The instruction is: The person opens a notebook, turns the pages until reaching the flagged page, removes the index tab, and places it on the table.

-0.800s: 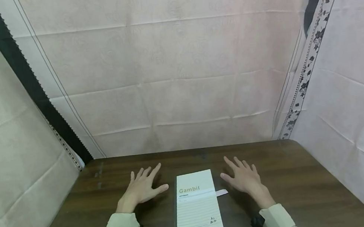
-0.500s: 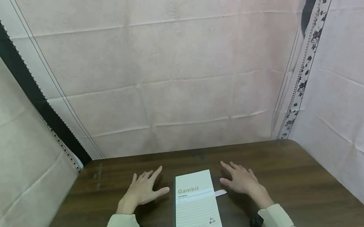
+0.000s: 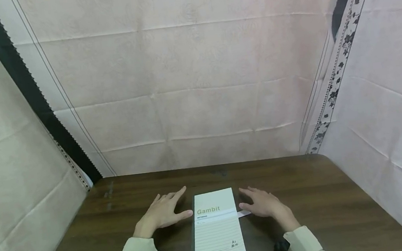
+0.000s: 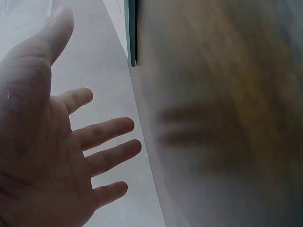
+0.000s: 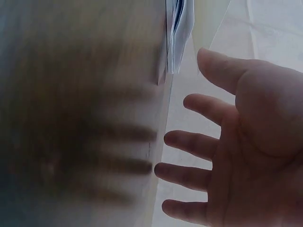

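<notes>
A pale notebook (image 3: 219, 235) with "Gambit" printed in gold lies on the dark wooden table, its dark spine on the left and its lower right corner slightly lifted. A small white tab (image 3: 244, 213) sticks out from its right side. My left hand (image 3: 162, 212) is just left of the notebook, fingers spread, thumb tip close to the spine. On the other side my right hand (image 3: 264, 205) hovers beside the tab, overlapping its outer end in the head view. Both wrist views show empty palms with extended fingers; the notebook's edge (image 4: 131, 33) appears near the left hand.
The brown table (image 3: 330, 210) spreads around the notebook, with rounded far corners. White cloth (image 3: 196, 80) hangs behind it and along both sides, with a floral border strip (image 3: 335, 93) at the right.
Both hands have moved inward toward the notebook, the left to the right and the right to the left. The notebook stays in place.
</notes>
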### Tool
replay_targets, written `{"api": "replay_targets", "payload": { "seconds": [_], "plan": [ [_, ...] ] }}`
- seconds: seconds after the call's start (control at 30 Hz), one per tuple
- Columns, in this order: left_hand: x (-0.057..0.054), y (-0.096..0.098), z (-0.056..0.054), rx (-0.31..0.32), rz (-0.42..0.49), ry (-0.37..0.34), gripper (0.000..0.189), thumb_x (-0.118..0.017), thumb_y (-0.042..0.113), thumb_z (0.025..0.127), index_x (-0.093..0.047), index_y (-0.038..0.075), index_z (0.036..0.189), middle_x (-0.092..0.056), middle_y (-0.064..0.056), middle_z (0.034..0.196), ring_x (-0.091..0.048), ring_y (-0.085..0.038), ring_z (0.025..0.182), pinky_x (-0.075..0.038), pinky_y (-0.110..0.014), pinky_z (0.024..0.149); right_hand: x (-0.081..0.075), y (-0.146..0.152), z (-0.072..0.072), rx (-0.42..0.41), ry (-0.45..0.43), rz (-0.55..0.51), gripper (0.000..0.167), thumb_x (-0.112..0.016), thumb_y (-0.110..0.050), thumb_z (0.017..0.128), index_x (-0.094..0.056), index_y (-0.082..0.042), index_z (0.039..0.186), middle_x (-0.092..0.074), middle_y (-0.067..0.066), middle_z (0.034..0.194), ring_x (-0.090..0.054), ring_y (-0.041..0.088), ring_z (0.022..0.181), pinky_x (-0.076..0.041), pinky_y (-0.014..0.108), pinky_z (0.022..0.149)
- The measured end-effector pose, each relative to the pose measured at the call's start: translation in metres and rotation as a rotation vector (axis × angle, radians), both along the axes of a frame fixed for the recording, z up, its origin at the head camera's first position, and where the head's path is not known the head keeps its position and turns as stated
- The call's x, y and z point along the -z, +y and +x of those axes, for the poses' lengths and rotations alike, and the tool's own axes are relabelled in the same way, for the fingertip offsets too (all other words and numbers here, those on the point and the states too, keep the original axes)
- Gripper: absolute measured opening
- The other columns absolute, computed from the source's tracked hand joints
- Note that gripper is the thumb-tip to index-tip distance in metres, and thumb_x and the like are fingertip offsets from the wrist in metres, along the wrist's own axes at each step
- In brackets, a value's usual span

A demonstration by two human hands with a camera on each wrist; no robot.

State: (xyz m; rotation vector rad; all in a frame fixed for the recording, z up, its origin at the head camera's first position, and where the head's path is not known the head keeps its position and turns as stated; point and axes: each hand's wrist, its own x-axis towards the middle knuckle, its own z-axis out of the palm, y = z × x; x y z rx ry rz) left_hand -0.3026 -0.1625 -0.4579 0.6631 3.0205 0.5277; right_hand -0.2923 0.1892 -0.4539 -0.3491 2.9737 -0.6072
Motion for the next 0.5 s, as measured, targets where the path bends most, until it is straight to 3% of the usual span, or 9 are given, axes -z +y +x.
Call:
{"api": "replay_targets", "payload": {
  "seconds": [0.2, 0.5],
  "plan": [
    [0.001, 0.006, 0.0, 0.03, 0.003, -0.009, 0.089, -0.058, 0.07, 0.088, -0.032, 0.023, 0.158, -0.045, -0.018, 0.15, -0.042, -0.039, 0.139, -0.017, -0.065, 0.113, 0.001, -0.001, 0.001, -0.009, -0.012, -0.003, 0.059, -0.063, -0.043, 0.096, -0.051, -0.018, 0.148, -0.046, 0.02, 0.15, -0.042, 0.049, 0.135, -0.033, 0.071, 0.101],
    [0.003, 0.012, -0.001, 0.105, 0.061, -0.043, 0.088, -0.061, 0.066, 0.088, -0.032, 0.021, 0.158, -0.041, -0.015, 0.154, -0.039, -0.036, 0.141, -0.019, -0.065, 0.113, 0.004, -0.002, -0.001, -0.064, -0.02, -0.085, 0.059, -0.062, -0.043, 0.097, -0.05, -0.018, 0.149, -0.044, 0.019, 0.152, -0.039, 0.043, 0.139, -0.032, 0.066, 0.106]
  ]
}}
